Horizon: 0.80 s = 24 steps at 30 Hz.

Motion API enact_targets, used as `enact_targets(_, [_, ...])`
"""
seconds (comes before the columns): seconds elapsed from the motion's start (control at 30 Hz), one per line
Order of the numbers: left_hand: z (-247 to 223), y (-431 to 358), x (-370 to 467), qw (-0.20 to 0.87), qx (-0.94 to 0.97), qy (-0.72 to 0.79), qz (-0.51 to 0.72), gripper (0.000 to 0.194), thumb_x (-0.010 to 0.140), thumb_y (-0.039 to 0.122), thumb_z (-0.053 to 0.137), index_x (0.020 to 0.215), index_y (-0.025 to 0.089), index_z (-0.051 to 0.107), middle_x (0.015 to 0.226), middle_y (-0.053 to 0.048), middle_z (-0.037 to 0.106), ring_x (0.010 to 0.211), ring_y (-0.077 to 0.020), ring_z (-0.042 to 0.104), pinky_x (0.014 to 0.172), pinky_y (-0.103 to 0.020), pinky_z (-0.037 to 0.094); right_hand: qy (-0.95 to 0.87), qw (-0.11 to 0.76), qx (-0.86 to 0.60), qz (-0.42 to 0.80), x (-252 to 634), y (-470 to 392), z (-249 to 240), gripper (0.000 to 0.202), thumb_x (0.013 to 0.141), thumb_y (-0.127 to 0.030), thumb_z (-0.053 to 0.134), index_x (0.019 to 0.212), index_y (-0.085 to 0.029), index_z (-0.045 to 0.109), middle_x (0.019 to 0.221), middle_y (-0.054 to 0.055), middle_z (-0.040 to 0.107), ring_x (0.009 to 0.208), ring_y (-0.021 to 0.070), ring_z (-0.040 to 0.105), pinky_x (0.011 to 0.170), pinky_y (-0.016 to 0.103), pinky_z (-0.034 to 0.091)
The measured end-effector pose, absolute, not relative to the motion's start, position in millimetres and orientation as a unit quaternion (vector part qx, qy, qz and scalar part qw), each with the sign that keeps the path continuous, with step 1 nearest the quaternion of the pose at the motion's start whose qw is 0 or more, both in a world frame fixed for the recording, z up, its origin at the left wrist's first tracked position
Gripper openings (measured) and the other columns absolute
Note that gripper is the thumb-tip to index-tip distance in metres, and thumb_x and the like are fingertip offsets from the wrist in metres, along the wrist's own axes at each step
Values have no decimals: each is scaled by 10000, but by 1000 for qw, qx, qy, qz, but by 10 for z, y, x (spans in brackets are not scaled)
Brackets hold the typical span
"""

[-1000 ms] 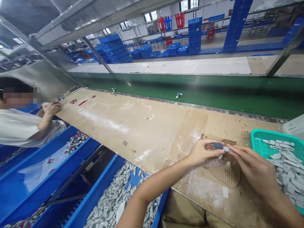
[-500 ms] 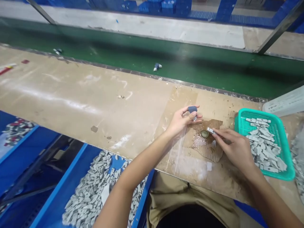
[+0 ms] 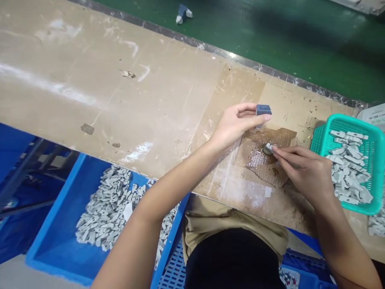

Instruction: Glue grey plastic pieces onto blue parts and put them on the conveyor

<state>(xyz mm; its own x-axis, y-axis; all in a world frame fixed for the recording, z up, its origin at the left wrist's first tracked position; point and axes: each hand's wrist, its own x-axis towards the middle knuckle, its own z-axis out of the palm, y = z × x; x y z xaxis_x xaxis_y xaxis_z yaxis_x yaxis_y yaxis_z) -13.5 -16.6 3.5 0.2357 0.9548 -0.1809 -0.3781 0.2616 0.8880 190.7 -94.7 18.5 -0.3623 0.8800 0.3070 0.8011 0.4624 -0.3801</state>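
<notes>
Between the thumb and fingers of my left hand (image 3: 237, 122) is a dark blue block (image 3: 264, 110), held above the bench. My right hand (image 3: 306, 168) pinches a small light grey piece (image 3: 270, 147) at a small round dish (image 3: 266, 149). The dish sits on a wet, stained piece of cardboard (image 3: 279, 176). To the right of my right hand stands a green basket (image 3: 377, 160) with several grey pieces (image 3: 350, 168) in it.
A blue bin (image 3: 51, 249) with many grey pieces lies below the bench's front edge, partly behind my left forearm. Beyond the bench (image 3: 168, 100) runs a green surface (image 3: 255, 36) with a blue and white part (image 3: 183, 14) on it. A white container (image 3: 374, 114) stands behind the basket.
The view has tilted down and moved closer. My right hand has brought the grey piece down to the dish. The blue block in my left hand has turned.
</notes>
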Motion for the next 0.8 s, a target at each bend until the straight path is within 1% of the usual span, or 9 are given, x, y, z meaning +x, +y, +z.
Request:
enact_targets(0.13, [33, -190, -122, 696, 369, 382, 483, 344, 724, 259, 825, 1016, 111, 720, 987, -63, 709, 953, -180, 693, 887, -337, 533, -823, 236, -509, 86, 1909, -947, 181, 202, 973, -237, 609, 1067, -261, 786, 910, 20, 777, 776, 166, 731, 673, 275, 595])
enact_targets(0.33, [8, -199, -107, 696, 376, 376, 483, 342, 715, 302, 838, 991, 128, 736, 955, -45, 716, 991, -192, 695, 894, -337, 537, -829, 231, -502, 83, 1908, -941, 184, 197, 973, -216, 610, 1063, -243, 783, 912, 26, 773, 777, 163, 728, 643, 263, 581])
enact_targets(0.43, [-9, -191, -107, 693, 381, 371, 487, 361, 699, 353, 856, 966, 138, 741, 931, -38, 721, 940, -172, 696, 863, -310, 536, -825, 232, -509, 79, 1909, -950, 199, 205, 978, -221, 601, 1070, -261, 780, 932, 22, 774, 808, 168, 731, 687, 276, 596])
enact_targets(0.57, [11, -200, -113, 696, 372, 370, 490, 370, 706, 398, 857, 944, 142, 738, 912, -34, 710, 849, -134, 681, 826, -281, 525, -805, 259, -531, 50, 1902, -969, 210, 236, 969, -218, 617, 1141, -303, 754, 1009, 23, 772, 891, 191, 733, 787, 329, 614])
enact_targets(0.67, [52, -218, -123, 696, 372, 373, 488, 370, 712, 398, 856, 939, 134, 731, 909, -36, 700, 813, -122, 671, 811, -278, 520, -815, 261, -517, 38, 1892, -975, 201, 254, 965, -189, 617, 1155, -295, 747, 997, 22, 772, 875, 182, 733, 771, 316, 614])
enact_targets(0.8, [74, -218, -136, 696, 376, 384, 476, 408, 677, 402, 878, 933, 126, 722, 885, -34, 698, 783, -114, 662, 784, -271, 520, -809, 269, -521, 40, 1890, -973, 212, 248, 964, -183, 614, 1131, -296, 758, 985, 18, 772, 863, 177, 735, 757, 308, 613])
